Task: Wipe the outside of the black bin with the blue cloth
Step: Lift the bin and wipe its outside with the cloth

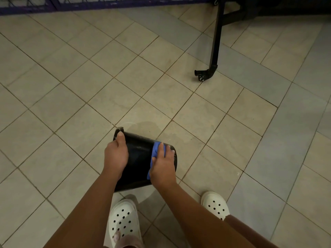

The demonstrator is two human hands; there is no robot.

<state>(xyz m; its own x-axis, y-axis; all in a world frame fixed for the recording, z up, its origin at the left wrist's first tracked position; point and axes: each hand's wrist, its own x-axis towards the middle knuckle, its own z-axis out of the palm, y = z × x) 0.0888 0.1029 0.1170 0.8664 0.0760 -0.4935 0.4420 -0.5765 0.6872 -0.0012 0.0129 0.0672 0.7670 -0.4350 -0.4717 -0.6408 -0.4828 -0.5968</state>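
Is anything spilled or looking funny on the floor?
The round black plastic bin is tipped sideways, left hand gripping its rim, right hand pressing the blue cloth on it. Beyond it, a faint darker patch on the beige floor tiles looks like damp.

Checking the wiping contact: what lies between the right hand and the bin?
The blue cloth: the right hand presses it against the bin's side, as the head view shows.

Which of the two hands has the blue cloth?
The right hand presses the blue cloth against the shiny black plastic bin. The left hand has no cloth; it grips the bin near its rim.
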